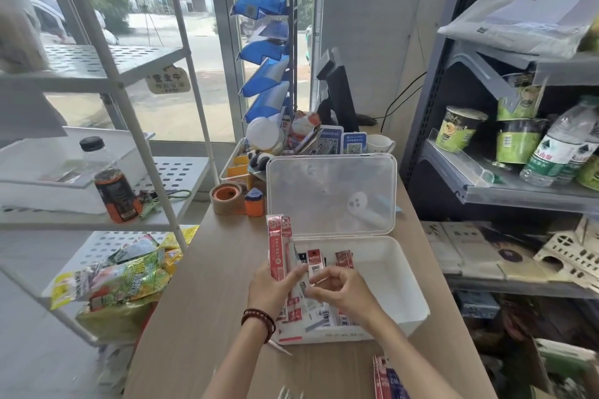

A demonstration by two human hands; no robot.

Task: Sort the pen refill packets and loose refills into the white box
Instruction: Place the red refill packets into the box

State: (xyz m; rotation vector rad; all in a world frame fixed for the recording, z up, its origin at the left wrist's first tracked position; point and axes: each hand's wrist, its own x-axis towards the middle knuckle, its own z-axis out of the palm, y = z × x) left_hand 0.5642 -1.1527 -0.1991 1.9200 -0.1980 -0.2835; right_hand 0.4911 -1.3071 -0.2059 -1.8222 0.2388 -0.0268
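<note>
The white box (393,272) lies open on the wooden counter, its clear lid (330,194) standing up behind it. Several red, white and black refill packets (319,261) lie in its left half. My left hand (272,288) holds a bunch of long red refill packets (278,248) upright over the box's left edge. My right hand (340,290) pinches a thin packet or refill beside them, over the box. More packets (387,381) lie on the counter near the bottom edge, with loose white refills (288,393) to their left.
Behind the box are a tape roll (227,197), an orange dispenser (254,202), a tray of small items (240,165) and QR code stands (343,142). A white rack with a bottle (113,185) and snack bags (123,278) stands left. Grey shelves with cup noodles (460,133) stand right.
</note>
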